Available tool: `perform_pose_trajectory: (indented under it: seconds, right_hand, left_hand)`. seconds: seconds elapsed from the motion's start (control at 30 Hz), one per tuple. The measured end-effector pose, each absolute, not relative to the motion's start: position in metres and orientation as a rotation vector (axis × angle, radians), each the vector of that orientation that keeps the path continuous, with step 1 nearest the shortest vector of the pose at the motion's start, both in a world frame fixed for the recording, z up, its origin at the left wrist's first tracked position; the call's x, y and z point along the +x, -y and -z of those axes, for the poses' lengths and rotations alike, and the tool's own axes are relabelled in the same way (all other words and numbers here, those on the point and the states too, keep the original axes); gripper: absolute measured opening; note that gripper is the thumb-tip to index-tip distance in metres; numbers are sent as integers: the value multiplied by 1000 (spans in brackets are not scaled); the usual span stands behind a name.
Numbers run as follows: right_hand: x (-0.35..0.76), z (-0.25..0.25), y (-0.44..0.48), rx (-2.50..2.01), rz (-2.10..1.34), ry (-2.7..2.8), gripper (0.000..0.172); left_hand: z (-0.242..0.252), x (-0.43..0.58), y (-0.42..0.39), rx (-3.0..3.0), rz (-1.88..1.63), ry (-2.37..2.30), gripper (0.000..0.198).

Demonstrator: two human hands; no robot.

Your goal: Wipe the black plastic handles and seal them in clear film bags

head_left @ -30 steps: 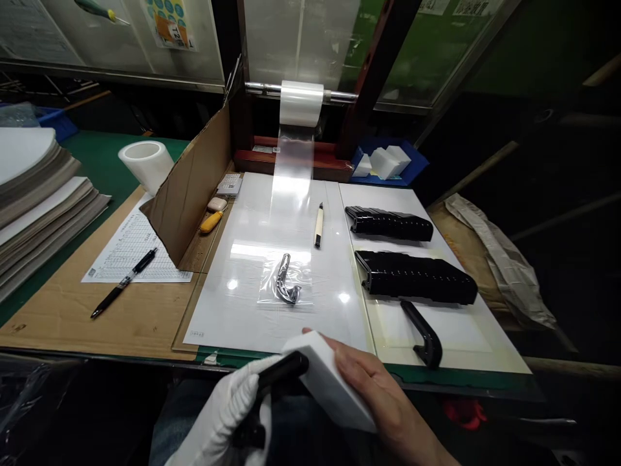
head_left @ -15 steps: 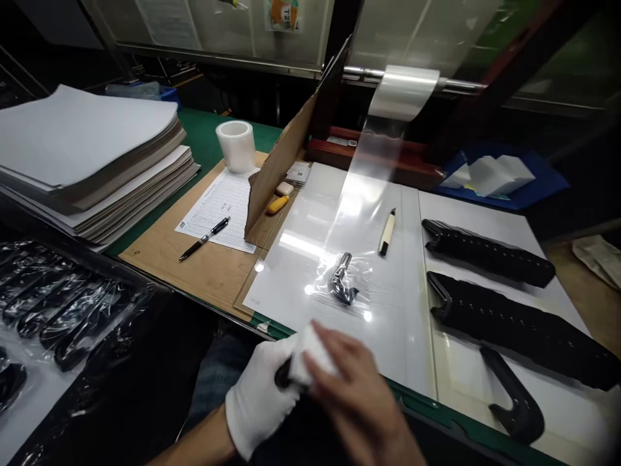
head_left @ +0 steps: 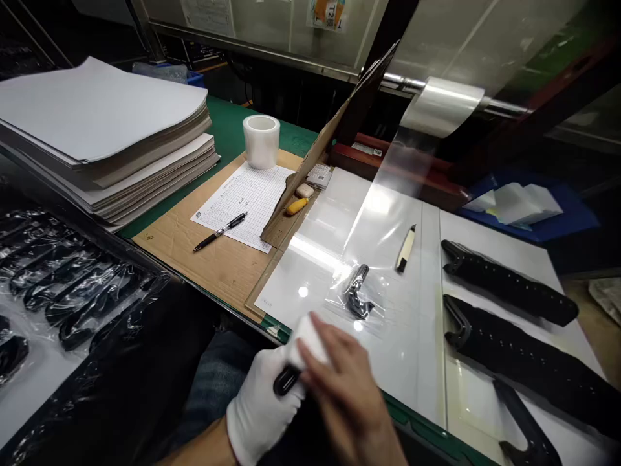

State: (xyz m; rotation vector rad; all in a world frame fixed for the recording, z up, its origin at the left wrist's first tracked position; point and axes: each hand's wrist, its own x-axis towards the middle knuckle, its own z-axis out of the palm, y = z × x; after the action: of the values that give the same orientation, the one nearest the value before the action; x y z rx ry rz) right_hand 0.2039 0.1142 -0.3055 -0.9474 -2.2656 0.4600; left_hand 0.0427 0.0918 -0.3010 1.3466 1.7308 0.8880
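My left hand [head_left: 259, 404], in a white glove, is closed round a black curved part [head_left: 286, 380] just below the table's front edge. My bare right hand [head_left: 347, 388] presses a white foam block [head_left: 306, 338] against that part, fingers curled over the block. Just beyond my hands, a chrome hook-shaped part in a clear bag [head_left: 358, 298] lies on the glossy white sheet [head_left: 320, 265]. Clear film [head_left: 388, 194] runs down onto the sheet from a roll [head_left: 439, 107] on a bar.
Two rows of black parts [head_left: 504, 281] and a single black part [head_left: 526, 430] lie at the right. A knife [head_left: 405, 248], a cardboard flap [head_left: 315, 165], a pen [head_left: 220, 231] on a form, a tape roll [head_left: 261, 141], a paper stack [head_left: 107, 136] and bagged black parts [head_left: 72, 291] at the left.
The view has swung left, bringing the paper stack and the tray of bagged parts into sight. My right hand has slid the foam block along the black part held in my left hand.
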Motion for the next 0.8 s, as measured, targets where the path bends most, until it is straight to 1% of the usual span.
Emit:
perform_pose_trajectory:
  seconds: [0.07,0.17,0.23,0.3,0.37,0.43,0.53,0.67,0.73,0.8]
  right_hand:
    - [201,308,-117,-1006,-429,2236,51]
    - [195,309,-118,-921,-330,2256,48]
    - [191,308,-117,-960,-397,2210,47]
    - [188,305,-116,-1030,-494,2125,52]
    - [182,301,-118,-991,-560,2125,55]
    - [169,295,-133,-987,-628,2093,50]
    - [145,285,-184,-1151,-842,1926,34]
    - [130,270,-243,-1185,-859,1854,39]
    - [136,267,-233,-1192,-833,1797,37]
    - [149,277,-193,-1206,-797,1691,31]
  left_hand:
    - [308,39,-88,1290,-993,-1527,34]
    - [316,34,-83,1208,-1108,-1316,34]
    - [319,31,-82,1233,-1138,-1317,37]
    - [318,27,-82,1281,-1175,-1375,40]
    - [317,21,-83,1303,-1205,-1413,41]
    - [315,15,-82,1295,-1233,-1417,42]
    - [312,8,-80,1260,-1289,-1446,40]
    - [304,1,-76,1185,-1332,-1458,38]
    - [301,-2,-76,1154,-1339,-1481,37]
    - [297,-3,-77,1122,-1341,-1525,35]
